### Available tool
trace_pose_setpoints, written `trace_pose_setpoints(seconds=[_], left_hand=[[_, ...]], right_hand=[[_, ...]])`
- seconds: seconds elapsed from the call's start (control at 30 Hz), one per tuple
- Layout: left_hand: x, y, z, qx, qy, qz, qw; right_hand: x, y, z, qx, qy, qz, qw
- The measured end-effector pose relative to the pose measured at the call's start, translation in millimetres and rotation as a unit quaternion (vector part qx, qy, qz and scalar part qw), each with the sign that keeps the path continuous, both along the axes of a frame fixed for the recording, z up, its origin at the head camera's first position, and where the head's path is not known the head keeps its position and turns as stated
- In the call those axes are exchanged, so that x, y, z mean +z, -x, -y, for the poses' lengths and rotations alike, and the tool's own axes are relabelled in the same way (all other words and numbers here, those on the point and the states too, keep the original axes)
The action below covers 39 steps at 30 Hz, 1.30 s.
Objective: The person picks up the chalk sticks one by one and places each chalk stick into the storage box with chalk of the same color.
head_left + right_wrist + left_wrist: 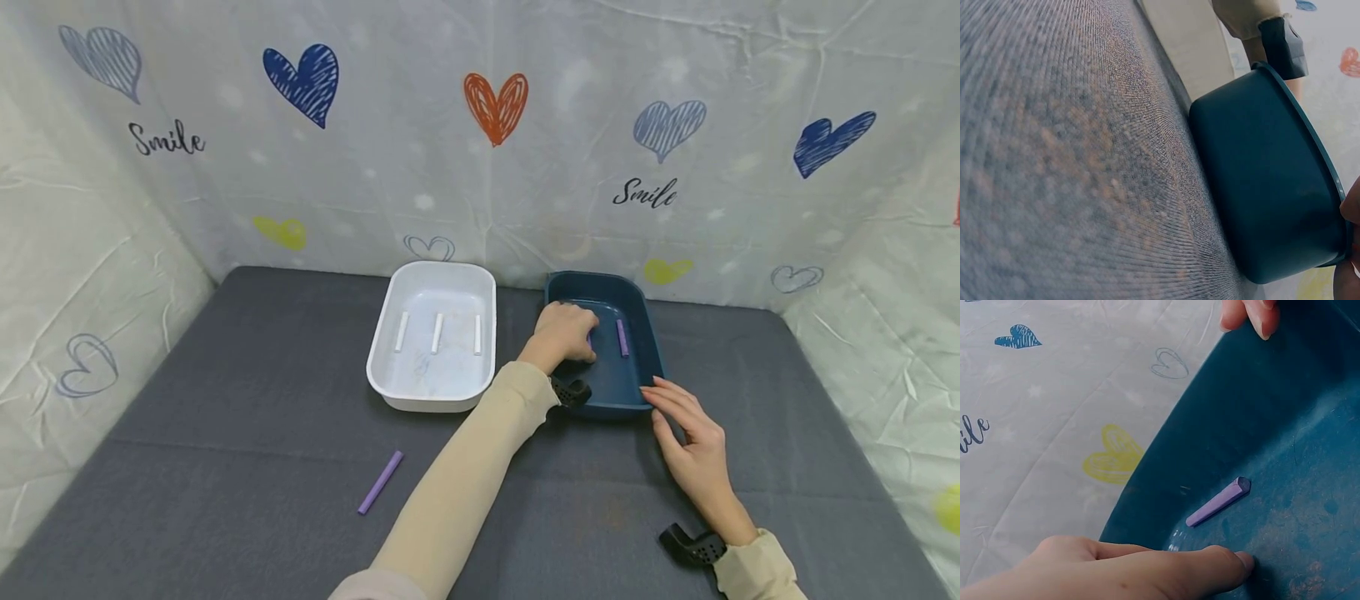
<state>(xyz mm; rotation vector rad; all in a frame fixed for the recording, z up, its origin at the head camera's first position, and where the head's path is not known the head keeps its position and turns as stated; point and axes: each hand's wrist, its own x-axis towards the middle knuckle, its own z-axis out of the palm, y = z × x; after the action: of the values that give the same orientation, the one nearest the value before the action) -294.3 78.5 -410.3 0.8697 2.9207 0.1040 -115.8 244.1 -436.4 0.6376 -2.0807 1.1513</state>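
Note:
In the head view my left hand (566, 332) reaches into the dark teal tray (621, 392). Its fingers curl around a purple chalk stick (589, 338), which they mostly hide. Just right of it, on the tray floor, lies a second purple chalk stick (622, 338), also visible above the left thumb in the left wrist view (1219, 503). My right hand (693, 450) touches the tray's near right corner, its fingers mostly straight against the rim. A third purple chalk stick (380, 482) lies on the table, left of the left forearm.
A white tray (431, 404) stands left of the teal one, holding three white chalk sticks, one of them in the middle (437, 333). Both trays sit near the back of a grey cloth-covered table (247, 400). Behind hangs a white curtain (405, 167) with printed hearts.

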Motion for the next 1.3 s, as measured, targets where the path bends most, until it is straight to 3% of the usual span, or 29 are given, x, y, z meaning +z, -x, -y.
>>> trace_pose_setpoints(seconds=[0.5, 0.8, 0.93, 1.13, 1.3], left_hand=[[2.3, -1.2, -1.9, -0.005, -0.002, 0.010, 0.9999], [5.4, 0.1, 2.0, -0.016, -0.064, 0.045, 0.9968], [12.7, -1.7, 3.6, -0.003, -0.113, 0.092, 0.9893], [24.7, -5.5, 6.8, 0.016, -0.184, 0.157, 0.9702], [34.2, -9.9, 12.4, -0.003, -0.199, 0.167, 0.9655]], right_hand=[[0.6, -0.9, -1, 0.001, 0.000, 0.000, 1.0000], [0.2, 0.2, -2, 0.002, -0.001, -0.005, 1.0000], [-0.2, 0.2, -1, 0.005, 0.001, -0.010, 0.9999], [-0.4, -0.2, 0, 0.004, 0.004, -0.002, 1.0000], [0.0, -1.7, 1, -0.001, 0.005, 0.003, 1.0000]])
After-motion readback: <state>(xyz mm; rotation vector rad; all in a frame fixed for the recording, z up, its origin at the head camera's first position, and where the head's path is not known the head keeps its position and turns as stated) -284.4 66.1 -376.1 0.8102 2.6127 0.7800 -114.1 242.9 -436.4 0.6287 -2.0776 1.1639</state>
